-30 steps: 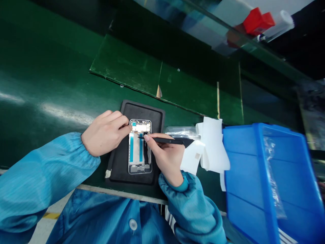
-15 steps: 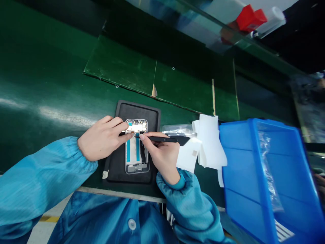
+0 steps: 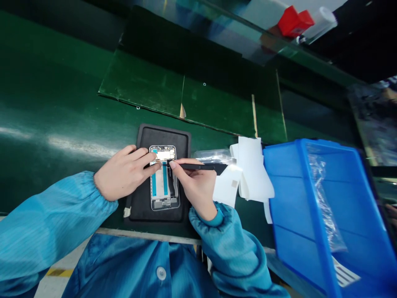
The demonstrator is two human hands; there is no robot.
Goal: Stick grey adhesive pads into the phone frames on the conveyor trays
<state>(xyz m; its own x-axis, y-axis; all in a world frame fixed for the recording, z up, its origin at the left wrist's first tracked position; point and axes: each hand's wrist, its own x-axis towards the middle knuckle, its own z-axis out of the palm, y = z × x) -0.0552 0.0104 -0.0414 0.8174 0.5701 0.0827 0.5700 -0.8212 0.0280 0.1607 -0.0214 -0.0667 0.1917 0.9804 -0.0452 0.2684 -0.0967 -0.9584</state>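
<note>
An opened smartphone [image 3: 159, 186] lies face-up on a black padded tray [image 3: 142, 207], its circuit board, blue strips and a dark ribbon cable exposed. My left hand [image 3: 124, 171] comes over the phone's left edge, thumb and fingertips pressing it near the board. Held like a pen in my right hand [image 3: 200, 186] is a slim black tool [image 3: 198, 167] with a broad rear end; whether it is tweezers or a spudger is unclear. Its tip is hidden by my fingers, near the ribbon cable's upper end.
White sheets [image 3: 252, 169] and a clear plastic bag [image 3: 214, 156] lie right of the tray. A blue bin [image 3: 291, 198] with clear plastic bags inside stands further right. Behind the tray, a green board [image 3: 217, 107] lies on the bench. A red object [image 3: 294, 21] sits on the shelf above.
The view has shifted slightly, so everything on the bench sits a little further left. Both hands stay at the phone; my right fingertips and the tool remain by the cable's upper end.
</note>
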